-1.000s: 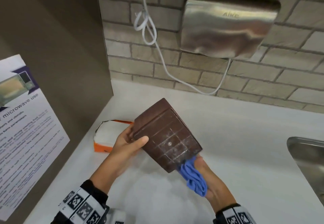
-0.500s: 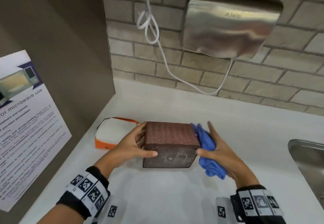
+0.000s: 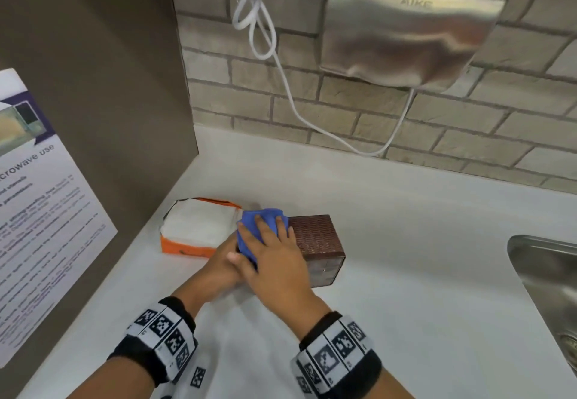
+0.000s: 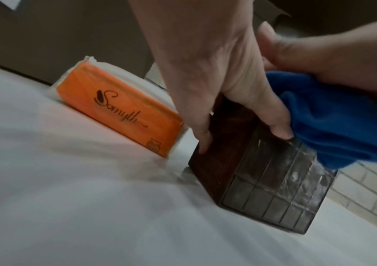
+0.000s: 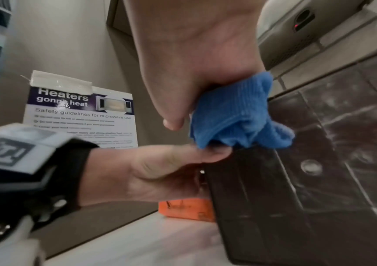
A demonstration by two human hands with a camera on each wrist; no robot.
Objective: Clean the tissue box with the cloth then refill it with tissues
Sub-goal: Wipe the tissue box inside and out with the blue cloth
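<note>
Item: dark brown, cube-shaped tissue box (image 3: 317, 237) with a woven-textured face turned up and a glossy gridded face toward the person. It stands on the white worktop (image 3: 390, 230), near the corner by the brown side panel. The gridded face, seen closely from the right wrist, carries pale smears and streaks.

Blue microfibre cloth (image 3: 260, 226): bunched on the box's upper left edge, under the right hand (image 3: 274, 261). That hand lies over the cloth with fingers spread fairly straight across it and the thumb beside it, pressing it down onto the box.

Left hand (image 4: 223, 75): steadies the box at its left side, fingers curled down one face and thumb on the gridded face, so the box is pinched between them.

Orange soft pack of white tissues (image 3: 195, 231): just beside the box on its left, on the worktop, its top torn open with the white stack showing.

Status, as judged: cleaning stage in progress, the smeared gridded face apparently not finished. Refill not begun; the tissues sit in their pack. Whether the box holds any tissues cannot be told.

Surroundings: brick wall with steel hand dryer (image 3: 415, 23) and looped white cord (image 3: 259, 33); steel sink (image 3: 543, 273) at right; microwave safety notice (image 3: 40, 211) on the panel.
</note>
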